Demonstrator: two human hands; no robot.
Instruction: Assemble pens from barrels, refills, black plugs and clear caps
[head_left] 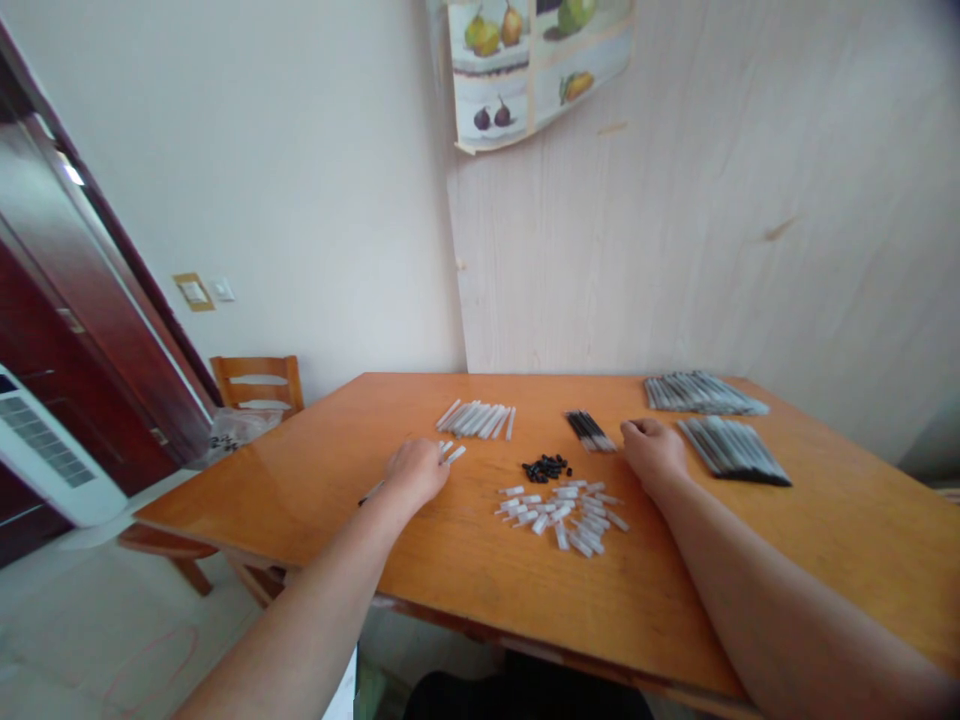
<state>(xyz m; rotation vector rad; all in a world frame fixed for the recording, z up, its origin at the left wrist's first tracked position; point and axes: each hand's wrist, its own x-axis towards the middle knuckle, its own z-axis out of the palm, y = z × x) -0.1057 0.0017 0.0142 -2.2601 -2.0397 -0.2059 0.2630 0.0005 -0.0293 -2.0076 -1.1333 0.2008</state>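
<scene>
My left hand [418,468] is closed low over the table, around or on a few slim pens [456,455]. Their white ends stick out on its right, a dark tip on its left; the fingers are mostly hidden. Beyond it lies a row of white pen barrels [478,420]. My right hand [654,450] rests curled beside a small bundle of black-and-clear sticks [589,430], apart from it; what its fingers hold, if anything, is hidden. Between my hands are a heap of small black plugs [546,468] and a spread of short white pen tips [564,510].
To the right lie a bundle of grey pens [731,448] with dark ends and a bagged stack [705,392] behind it. The wooden table [480,570] meets the wall at its back edge. A wooden chair [256,380] holding a plastic bag stands left.
</scene>
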